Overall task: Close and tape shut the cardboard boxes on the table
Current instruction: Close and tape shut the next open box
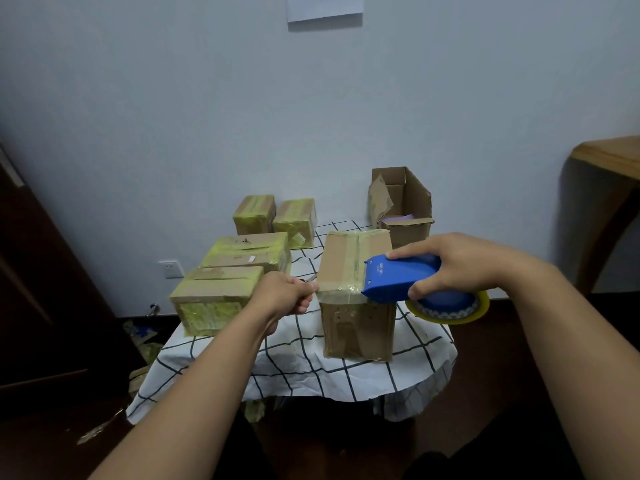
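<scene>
Brown cardboard box is being taped; right grip is clutching blue dispenser; left grip, beside it, is pinching tape; next, likely cutting.

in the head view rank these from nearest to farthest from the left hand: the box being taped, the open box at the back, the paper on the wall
1. The box being taped: just right of the left hand, whose fingers pinch something small at its edge.
2. The open box: back right of the table, flaps up.
3. The paper on the wall: high up on the wall behind the table.
</scene>
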Action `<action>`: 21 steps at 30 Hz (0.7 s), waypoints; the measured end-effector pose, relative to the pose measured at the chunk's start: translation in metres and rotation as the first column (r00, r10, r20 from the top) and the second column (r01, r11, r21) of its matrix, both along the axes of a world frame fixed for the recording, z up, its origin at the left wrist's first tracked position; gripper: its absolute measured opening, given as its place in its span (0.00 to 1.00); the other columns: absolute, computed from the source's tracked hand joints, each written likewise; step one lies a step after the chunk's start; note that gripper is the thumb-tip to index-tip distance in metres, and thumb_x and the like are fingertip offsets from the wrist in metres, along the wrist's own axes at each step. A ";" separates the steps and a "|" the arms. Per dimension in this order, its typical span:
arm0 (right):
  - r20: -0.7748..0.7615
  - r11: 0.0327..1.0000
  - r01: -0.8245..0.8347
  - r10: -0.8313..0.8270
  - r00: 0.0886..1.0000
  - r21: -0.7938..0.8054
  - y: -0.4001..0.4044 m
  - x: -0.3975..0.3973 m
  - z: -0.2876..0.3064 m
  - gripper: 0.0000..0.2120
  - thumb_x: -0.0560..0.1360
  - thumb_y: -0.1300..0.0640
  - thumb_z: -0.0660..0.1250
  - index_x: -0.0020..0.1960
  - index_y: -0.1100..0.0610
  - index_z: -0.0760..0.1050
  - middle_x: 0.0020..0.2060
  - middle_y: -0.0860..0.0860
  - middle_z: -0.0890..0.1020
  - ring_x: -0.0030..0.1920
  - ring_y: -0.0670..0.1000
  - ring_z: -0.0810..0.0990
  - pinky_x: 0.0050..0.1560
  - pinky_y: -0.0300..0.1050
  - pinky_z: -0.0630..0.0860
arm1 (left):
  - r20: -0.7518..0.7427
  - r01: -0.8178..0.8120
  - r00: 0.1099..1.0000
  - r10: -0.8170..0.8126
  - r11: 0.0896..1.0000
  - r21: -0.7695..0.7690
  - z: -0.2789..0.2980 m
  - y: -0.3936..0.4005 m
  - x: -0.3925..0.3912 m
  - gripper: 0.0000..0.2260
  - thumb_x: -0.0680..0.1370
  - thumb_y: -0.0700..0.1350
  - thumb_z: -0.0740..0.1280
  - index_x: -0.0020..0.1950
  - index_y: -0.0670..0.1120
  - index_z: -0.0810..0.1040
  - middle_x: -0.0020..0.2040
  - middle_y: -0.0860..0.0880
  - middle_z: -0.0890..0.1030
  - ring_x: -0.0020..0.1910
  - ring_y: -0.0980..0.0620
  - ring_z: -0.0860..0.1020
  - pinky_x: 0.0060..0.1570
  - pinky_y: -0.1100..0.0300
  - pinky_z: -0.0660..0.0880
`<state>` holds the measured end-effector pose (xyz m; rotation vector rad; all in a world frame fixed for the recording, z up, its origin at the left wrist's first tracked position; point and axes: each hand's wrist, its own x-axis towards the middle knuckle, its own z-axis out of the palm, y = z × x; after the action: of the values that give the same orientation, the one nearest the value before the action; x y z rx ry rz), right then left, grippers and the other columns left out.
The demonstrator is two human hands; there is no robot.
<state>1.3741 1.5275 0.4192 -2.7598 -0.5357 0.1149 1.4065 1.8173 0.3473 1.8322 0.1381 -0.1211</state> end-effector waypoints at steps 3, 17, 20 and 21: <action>-0.005 1.000 0.001 -0.001 1.000 -0.029 0.000 0.002 -0.001 0.29 0.72 0.40 0.73 0.68 0.27 0.64 0.57 0.43 0.70 0.54 0.48 0.71 0.48 0.40 0.69 | -0.013 -0.003 1.000 0.003 1.000 -0.005 0.002 -0.002 0.001 0.09 0.76 0.38 0.73 0.38 0.37 0.79 0.29 0.45 0.76 0.25 0.52 0.72 0.29 0.62 0.74; -0.069 0.999 -0.004 0.008 0.998 0.055 -0.005 0.008 -0.003 0.29 0.72 0.43 0.74 0.68 0.29 0.65 0.53 0.36 0.68 0.48 0.40 0.72 0.44 0.33 0.67 | -0.214 0.004 0.977 -0.007 1.000 -0.013 0.006 -0.004 0.000 0.08 0.76 0.44 0.72 0.41 0.40 0.78 0.29 0.46 0.78 0.26 0.51 0.74 0.27 0.62 0.74; -0.082 0.996 0.004 0.003 0.997 0.086 -0.008 0.009 -0.004 0.29 0.72 0.43 0.74 0.68 0.29 0.66 0.52 0.33 0.68 0.49 0.40 0.72 0.45 0.33 0.68 | -0.238 0.011 0.971 0.023 0.990 0.142 0.006 -0.001 -0.002 0.20 0.74 0.55 0.73 0.47 0.37 0.77 0.34 0.42 0.83 0.30 0.48 0.78 0.32 0.59 0.78; -0.083 0.995 0.007 0.001 0.997 0.095 -0.008 0.009 -0.005 0.29 0.72 0.43 0.75 0.67 0.29 0.67 0.52 0.33 0.68 0.49 0.40 0.72 0.45 0.33 0.68 | -0.237 0.006 0.971 0.036 0.984 0.175 0.005 0.001 -0.003 0.23 0.74 0.58 0.72 0.48 0.37 0.77 0.36 0.41 0.84 0.32 0.47 0.79 0.34 0.58 0.78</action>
<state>1.3833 1.5192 0.4142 -2.6497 -0.5018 0.1973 1.4031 1.8187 0.3518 1.9870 0.3416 -0.3298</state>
